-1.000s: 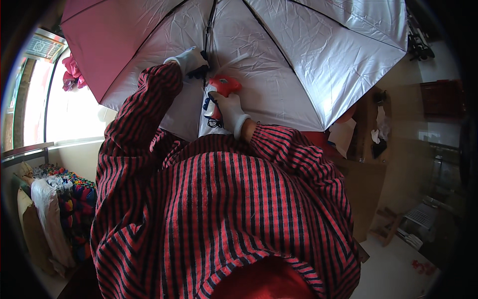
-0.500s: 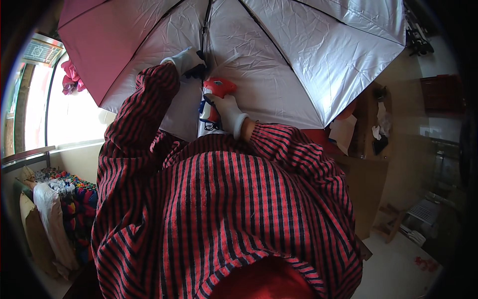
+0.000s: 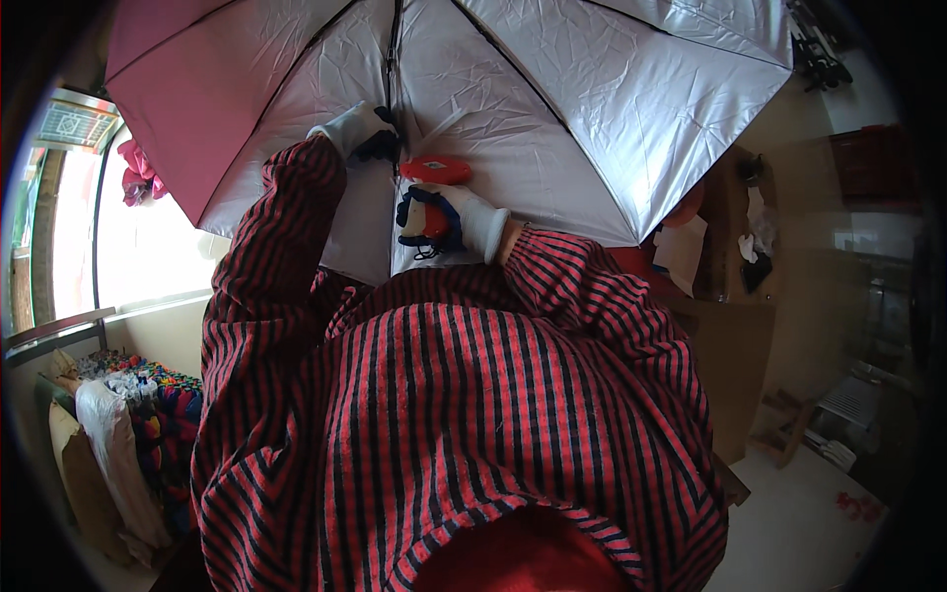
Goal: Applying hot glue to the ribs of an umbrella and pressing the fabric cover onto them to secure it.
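Observation:
An open umbrella, silver inside and pink outside, spreads above me. My left hand, in a white glove, is raised and closed around its dark central shaft. My right hand, also in a white glove with dark and red patches, grips the lower end of the shaft just under the round red handle. Both sleeves are red-and-black checked.
A bright window lies at the left, with a pink cloth hanging by it. Colourful fabrics and bags pile up at the lower left. Wooden furniture with papers stands at the right, above a pale floor.
Both hands keep their hold on the umbrella. My right hand has dropped slightly and the canopy has shifted a little.

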Demonstrator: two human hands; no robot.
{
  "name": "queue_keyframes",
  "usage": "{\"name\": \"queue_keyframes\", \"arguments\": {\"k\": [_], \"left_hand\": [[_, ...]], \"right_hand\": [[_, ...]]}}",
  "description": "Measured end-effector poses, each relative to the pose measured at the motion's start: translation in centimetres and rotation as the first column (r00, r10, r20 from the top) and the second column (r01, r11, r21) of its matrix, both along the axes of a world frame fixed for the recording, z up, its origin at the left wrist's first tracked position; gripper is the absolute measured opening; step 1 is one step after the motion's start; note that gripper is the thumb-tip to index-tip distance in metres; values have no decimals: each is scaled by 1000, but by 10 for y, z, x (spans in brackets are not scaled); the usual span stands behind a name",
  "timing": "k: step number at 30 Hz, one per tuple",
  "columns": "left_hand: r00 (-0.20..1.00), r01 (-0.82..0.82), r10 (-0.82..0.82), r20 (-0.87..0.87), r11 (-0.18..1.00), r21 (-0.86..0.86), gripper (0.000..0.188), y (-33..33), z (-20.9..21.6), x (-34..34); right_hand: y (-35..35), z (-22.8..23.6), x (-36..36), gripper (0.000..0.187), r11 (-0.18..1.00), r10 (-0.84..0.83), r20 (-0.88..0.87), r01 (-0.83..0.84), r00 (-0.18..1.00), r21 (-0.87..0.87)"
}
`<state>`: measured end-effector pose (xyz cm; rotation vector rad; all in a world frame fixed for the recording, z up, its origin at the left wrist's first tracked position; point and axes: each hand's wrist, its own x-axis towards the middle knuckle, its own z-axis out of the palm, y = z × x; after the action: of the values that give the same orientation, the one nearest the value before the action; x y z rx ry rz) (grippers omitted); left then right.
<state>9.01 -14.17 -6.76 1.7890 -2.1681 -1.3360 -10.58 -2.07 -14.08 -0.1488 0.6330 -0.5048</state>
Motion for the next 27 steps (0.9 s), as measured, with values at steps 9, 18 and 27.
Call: {"name": "queue_keyframes", "arguments": {"k": [9, 18, 27], "left_hand": [[989, -112, 113, 99, 994, -19, 23, 3, -1, 1], [691, 699, -626, 361, 453, -553, 20, -12, -28, 34], [915, 394, -362, 176, 894, -214, 21, 0, -15, 20]], "right_hand": [[-6, -22, -4, 19, 996, 86, 103, -86, 991, -4], [-3, 6, -9, 24, 987, 154, 114, -149, 982, -55], [-3, -10, -2, 30, 995, 93, 46, -91, 995, -45]]}}
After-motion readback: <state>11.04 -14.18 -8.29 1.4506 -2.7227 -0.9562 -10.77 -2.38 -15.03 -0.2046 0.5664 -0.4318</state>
